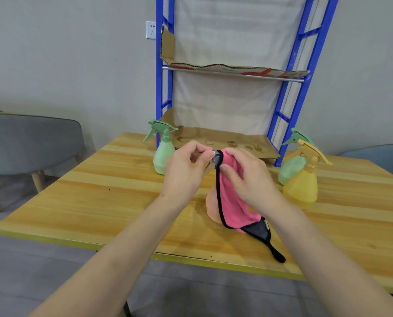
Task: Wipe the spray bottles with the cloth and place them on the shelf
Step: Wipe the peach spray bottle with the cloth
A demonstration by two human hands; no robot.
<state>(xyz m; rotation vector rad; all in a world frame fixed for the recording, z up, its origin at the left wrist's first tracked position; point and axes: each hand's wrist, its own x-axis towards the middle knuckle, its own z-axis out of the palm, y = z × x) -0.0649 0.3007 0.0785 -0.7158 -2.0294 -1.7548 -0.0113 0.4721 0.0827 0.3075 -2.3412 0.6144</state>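
- A yellow-edged wooden table (99,202) is flanked on the left by a grey upholstered chair (30,145).
- A blue metal shelf rack (305,88) is stood at the table's far side (cardboard sheets (225,138) are laid on its shelves).
- A pale green plastic spray bottle (163,156) is set just left of the rack's foot.
- A second green spray bottle (288,170) is placed right of the rack, with a yellow plastic spray bottle (302,188) just before it.
- A peach plastic spray bottle (211,207) is stood mid-table under a pink black-edged cloth (232,197); its head is pinched by the left hand (186,170), and the cloth is gripped by the right hand (248,177).

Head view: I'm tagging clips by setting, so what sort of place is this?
Probably a plain indoor room, maybe an office or lounge: a wooden table, a blue shelf rack lined with cardboard against a bare wall, and a grey padded chair.
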